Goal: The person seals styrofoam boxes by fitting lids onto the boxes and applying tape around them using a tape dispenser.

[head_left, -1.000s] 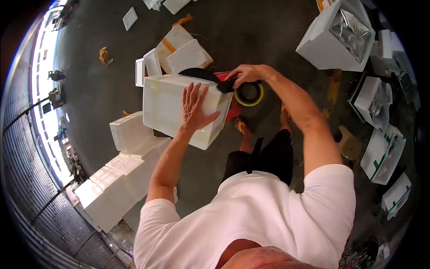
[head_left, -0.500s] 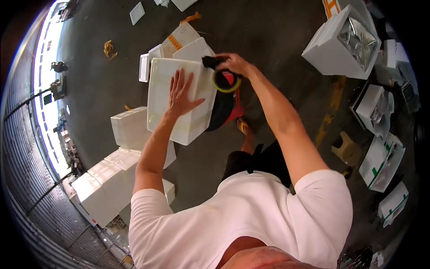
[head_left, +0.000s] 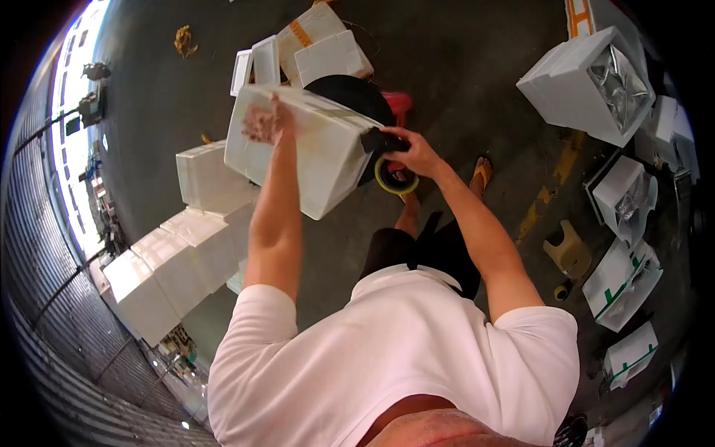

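Note:
A white foam box sits tilted in front of me, partly over a round black surface. My left hand lies against the box's left part, its fingers apart but blurred by motion. At the box's right end, my right hand is closed around a tape dispenser. The dispenser's black head touches the box corner, and its yellow-rimmed roll hangs below the fingers. Strips of clear tape seem to run along the box top.
White foam boxes stand in a row at left. Further boxes and lids lie beyond the black surface. A red part shows beside it. At right are a foil-lined box, a beige stool and several opened boxes.
The foam box has turned and tilted, its right end now nearer me. My left hand has shifted left over it. My right hand has moved right and nearer with the dispenser.

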`<action>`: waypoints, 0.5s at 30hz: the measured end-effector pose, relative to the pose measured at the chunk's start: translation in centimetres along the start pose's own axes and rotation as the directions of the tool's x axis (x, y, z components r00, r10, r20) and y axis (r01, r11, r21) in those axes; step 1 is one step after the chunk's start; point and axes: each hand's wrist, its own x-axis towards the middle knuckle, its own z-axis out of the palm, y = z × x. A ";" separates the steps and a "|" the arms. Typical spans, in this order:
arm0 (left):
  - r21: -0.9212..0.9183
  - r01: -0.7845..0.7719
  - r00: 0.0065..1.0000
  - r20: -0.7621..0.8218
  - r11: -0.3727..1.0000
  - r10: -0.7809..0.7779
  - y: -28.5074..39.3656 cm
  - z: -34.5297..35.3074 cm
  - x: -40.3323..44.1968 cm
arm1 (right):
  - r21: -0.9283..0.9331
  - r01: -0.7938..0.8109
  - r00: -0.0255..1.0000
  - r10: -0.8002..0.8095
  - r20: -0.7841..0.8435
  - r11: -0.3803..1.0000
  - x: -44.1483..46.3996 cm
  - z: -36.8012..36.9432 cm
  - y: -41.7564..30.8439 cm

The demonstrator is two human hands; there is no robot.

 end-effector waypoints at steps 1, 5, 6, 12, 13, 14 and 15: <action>-0.099 0.063 0.997 -0.028 0.993 -0.066 -1.0 -0.2 -0.1 | -0.082 0.017 1.000 -0.018 -0.014 0.996 1.6 -0.3 0.0; -0.225 -0.951 0.094 0.441 0.211 0.893 -5.1 -6.3 -8.0 | 0.140 -0.122 0.989 0.110 0.095 0.983 8.9 -2.9 -1.4; -0.243 -0.951 0.065 0.451 0.193 0.890 -4.1 -6.7 -8.6 | -0.017 -0.080 0.992 0.081 0.095 0.997 10.4 -3.6 -1.8; -0.152 -0.925 0.281 0.339 0.347 0.898 -1.4 -4.9 -10.0 | -0.177 -0.078 0.913 0.142 0.382 0.981 6.9 -5.9 -1.9; -0.106 -0.888 0.404 0.283 0.447 0.870 -1.0 -4.2 -10.3 | -0.180 -0.097 0.876 0.170 0.452 0.979 3.8 -6.3 -1.8; -0.064 -0.859 0.481 0.239 0.507 0.844 -0.6 -3.1 -9.9 | -0.191 -0.094 0.898 0.166 0.407 0.977 1.5 -7.0 -1.2; -0.065 -0.851 0.495 0.235 0.521 0.837 0.4 -2.0 -9.3 | -0.203 -0.090 0.919 0.160 0.360 0.975 -0.2 -7.1 -0.8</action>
